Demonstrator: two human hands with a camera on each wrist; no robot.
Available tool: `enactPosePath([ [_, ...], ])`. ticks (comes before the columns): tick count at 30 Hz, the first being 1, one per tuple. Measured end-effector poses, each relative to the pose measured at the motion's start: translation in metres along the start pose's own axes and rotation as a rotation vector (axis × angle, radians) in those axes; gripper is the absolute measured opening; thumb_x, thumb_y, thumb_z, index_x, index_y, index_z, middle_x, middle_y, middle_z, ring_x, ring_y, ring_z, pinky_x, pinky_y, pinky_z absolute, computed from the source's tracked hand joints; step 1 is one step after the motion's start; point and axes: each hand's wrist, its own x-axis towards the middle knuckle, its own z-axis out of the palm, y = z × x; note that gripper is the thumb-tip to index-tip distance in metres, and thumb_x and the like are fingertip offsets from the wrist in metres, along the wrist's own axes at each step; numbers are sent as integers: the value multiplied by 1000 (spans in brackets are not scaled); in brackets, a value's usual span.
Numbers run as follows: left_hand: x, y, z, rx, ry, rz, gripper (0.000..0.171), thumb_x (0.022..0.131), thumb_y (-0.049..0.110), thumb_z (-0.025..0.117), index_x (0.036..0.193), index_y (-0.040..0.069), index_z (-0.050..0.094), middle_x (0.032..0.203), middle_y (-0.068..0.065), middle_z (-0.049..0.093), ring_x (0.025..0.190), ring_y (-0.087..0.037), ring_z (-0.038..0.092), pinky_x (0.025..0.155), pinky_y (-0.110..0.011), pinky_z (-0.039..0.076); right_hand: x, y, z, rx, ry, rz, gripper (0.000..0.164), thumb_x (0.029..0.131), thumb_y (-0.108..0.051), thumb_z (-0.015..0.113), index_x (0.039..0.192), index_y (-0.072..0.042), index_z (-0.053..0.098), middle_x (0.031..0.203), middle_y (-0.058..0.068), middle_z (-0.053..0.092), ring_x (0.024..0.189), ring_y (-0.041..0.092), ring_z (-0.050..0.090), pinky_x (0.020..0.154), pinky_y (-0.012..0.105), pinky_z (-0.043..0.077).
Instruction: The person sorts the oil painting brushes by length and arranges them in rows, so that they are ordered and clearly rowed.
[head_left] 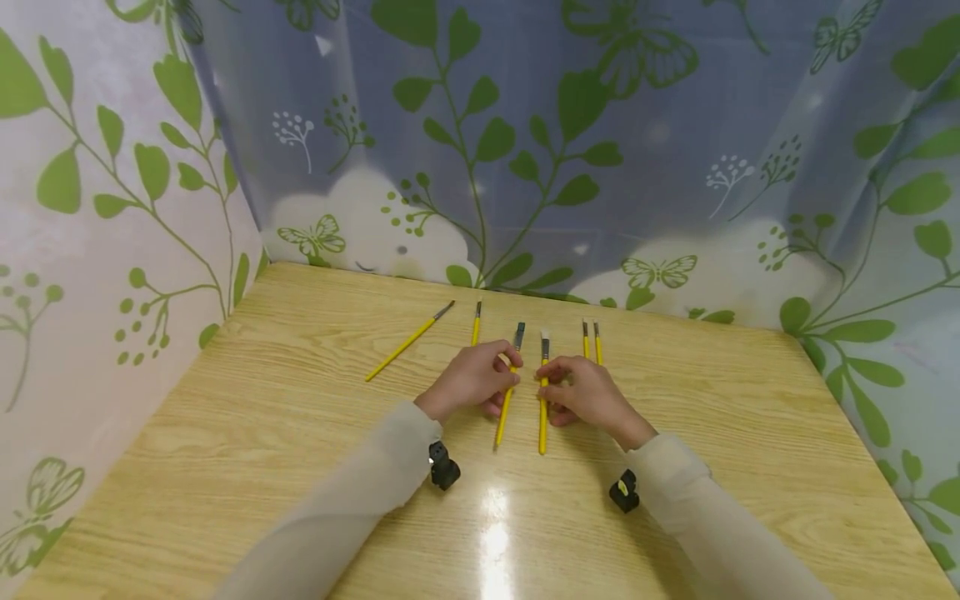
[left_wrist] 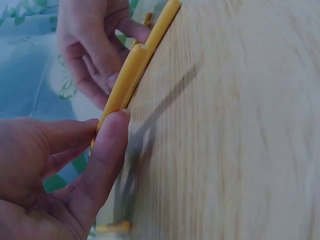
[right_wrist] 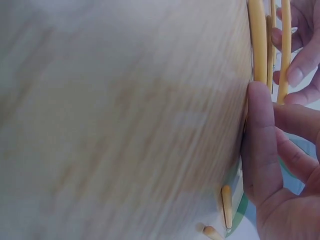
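Near the middle of the table, my left hand [head_left: 474,375] pinches a yellow-handled paintbrush [head_left: 503,421] with a flat dark tip between thumb and fingers. That brush tilts slightly, and in the left wrist view its handle [left_wrist: 125,80] stands off the wood above a shadow. Just to the right, my right hand [head_left: 588,392] pinches a second yellow paintbrush [head_left: 543,425] with pale bristles. Its handle [right_wrist: 258,45] runs close along the tabletop in the right wrist view. Both brushes point away from me, side by side with a small gap.
A yellow paintbrush [head_left: 405,350] lies slanted on the left of the wooden table [head_left: 247,417]. Another paintbrush [head_left: 476,327] is partly hidden behind my left hand. Beyond my right hand lie two thin paintbrushes [head_left: 587,337]. Leaf-patterned cloth [head_left: 525,167] hangs behind the table.
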Motion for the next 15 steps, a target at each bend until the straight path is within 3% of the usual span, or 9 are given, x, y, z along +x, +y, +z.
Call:
enactPosePath([
  [15,11,1,20,41,47,-17,18,109,8,67,127,7,67,96,-9,65,56,-15,63,55,-30,61,1,3,0,23,0,-4,31,105,-9,73,135,0,70,123,20,67,69,16,77,67,36,66],
])
